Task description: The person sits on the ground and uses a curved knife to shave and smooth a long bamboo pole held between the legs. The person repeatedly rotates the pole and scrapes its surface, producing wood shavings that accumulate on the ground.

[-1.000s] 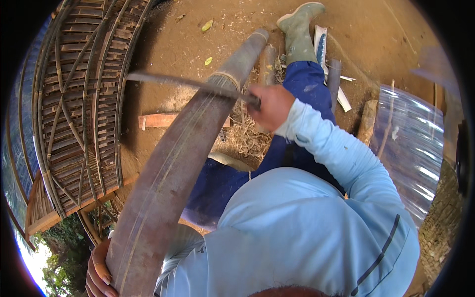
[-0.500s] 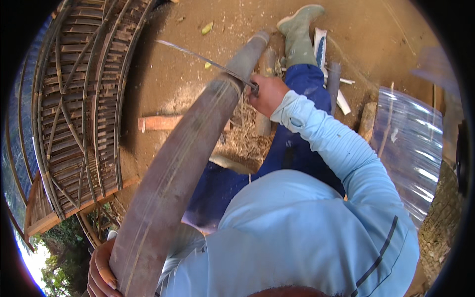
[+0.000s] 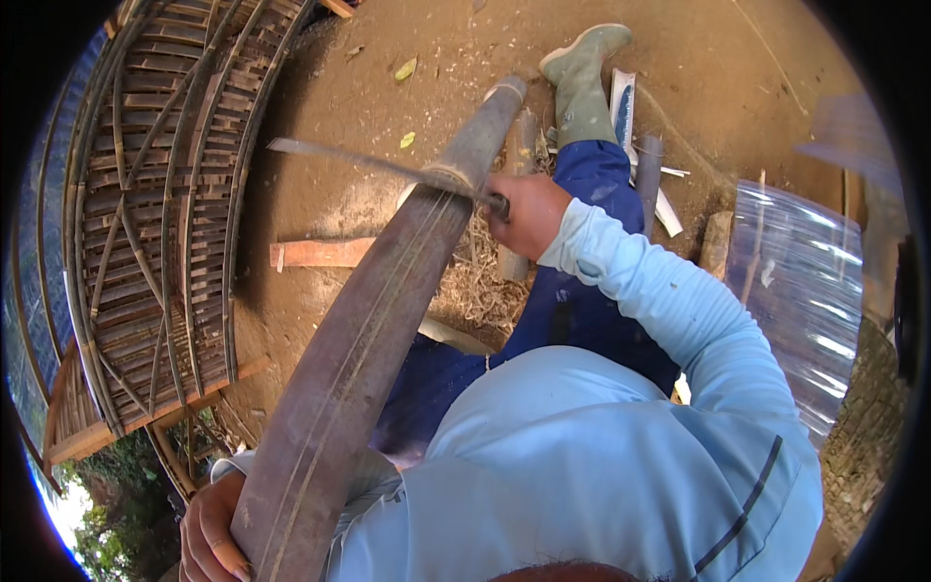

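Observation:
A thick, dark brown-purple bamboo pole (image 3: 354, 359) slants from the lower left toward the upper middle, with pale lines along it. My left hand (image 3: 213, 529) is closed round the left side of its near end. My right hand (image 3: 529, 213) grips the dark handle of a long machete (image 3: 364, 163). The blade lies across the pole at a pale ring-shaped node (image 3: 446, 177), its tip pointing left past the pole. A light, bare patch shows on the pole beside the blade. My right fingers are wrapped tight, partly hiding the handle.
Curly shavings (image 3: 475, 276) lie under the pole by my blue-trousered legs. A wooden board (image 3: 320, 253) crosses beneath it. A slatted bamboo structure (image 3: 160, 204) stands left. Clear corrugated sheeting (image 3: 795, 291) is at right. My green boot (image 3: 585, 87) is stretched ahead.
The machete has slid leftward across the pole, its tip now farther left and lower. The pole has turned slightly, shifting its pale lines. My left hand has moved a little right.

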Motion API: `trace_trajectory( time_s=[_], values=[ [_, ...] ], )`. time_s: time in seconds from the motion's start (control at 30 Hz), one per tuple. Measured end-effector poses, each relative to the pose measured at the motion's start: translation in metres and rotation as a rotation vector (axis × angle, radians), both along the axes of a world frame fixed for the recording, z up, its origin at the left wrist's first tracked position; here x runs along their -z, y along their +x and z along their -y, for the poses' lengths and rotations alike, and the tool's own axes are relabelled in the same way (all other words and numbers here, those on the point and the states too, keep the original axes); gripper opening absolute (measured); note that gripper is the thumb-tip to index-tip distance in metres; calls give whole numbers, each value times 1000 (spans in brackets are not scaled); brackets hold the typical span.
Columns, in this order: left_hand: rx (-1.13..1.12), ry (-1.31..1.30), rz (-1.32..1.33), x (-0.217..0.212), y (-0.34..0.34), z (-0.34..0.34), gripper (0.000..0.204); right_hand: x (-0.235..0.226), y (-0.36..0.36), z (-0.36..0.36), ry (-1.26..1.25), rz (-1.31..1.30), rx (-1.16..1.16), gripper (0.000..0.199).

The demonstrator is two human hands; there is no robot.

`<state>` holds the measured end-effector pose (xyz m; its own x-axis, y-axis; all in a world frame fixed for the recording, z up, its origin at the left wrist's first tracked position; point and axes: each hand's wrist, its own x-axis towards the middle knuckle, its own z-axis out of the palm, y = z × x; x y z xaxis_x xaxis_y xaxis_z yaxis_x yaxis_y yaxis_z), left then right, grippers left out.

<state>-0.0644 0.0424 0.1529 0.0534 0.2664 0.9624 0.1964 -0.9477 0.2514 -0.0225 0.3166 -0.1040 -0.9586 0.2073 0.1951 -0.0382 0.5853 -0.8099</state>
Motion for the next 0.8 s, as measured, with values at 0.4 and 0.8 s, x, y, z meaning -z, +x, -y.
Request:
trace_trajectory(
  time_s=[0.4, 0.8],
  values=[
    [47, 61, 27, 7, -2, -6, 11, 14, 5, -17, 34, 65, 6, 15],
    [359, 207, -149, 6, -11, -52, 14, 17, 12, -28, 47, 75, 7, 16]
  ],
)
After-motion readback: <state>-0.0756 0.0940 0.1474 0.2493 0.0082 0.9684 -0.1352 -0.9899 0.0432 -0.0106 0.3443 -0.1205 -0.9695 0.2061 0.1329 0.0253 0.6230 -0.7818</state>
